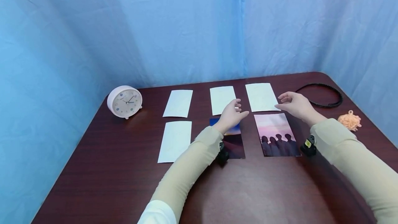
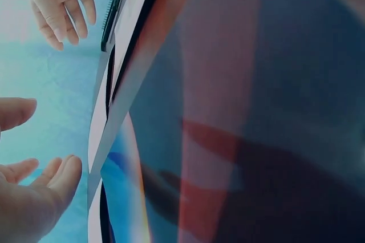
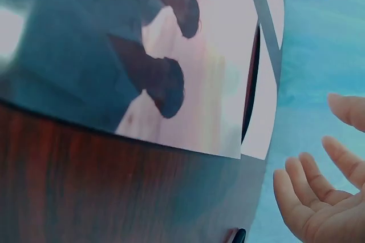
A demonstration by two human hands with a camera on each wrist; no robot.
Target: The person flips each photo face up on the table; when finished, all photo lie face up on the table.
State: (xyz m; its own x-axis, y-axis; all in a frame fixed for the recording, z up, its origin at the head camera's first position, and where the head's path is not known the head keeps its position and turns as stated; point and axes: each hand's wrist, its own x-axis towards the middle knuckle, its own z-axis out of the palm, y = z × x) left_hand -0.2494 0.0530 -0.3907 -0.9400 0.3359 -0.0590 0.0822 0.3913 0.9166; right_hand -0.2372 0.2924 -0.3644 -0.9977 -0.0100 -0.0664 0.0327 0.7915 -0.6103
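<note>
My left hand (image 1: 230,116) hovers over a photo card (image 1: 235,146) with a dark ground and a blue sky, hiding part of it. Its thumb and fingers are spread apart with nothing between them. My right hand (image 1: 295,105) is by the near right corner of the back right white card (image 1: 262,96). In the right wrist view the fingers and thumb of the right hand (image 3: 319,197) stand apart and hold nothing. Below it lies a photo card (image 1: 277,137) of silhouetted people against a pink sky.
More white cards lie at back centre (image 1: 222,96), back left (image 1: 178,103) and front left (image 1: 175,141). A white alarm clock (image 1: 125,102) stands at the far left. A black ring-shaped band (image 1: 337,103) and a peach-coloured tangled bundle (image 1: 349,121) lie at the right edge.
</note>
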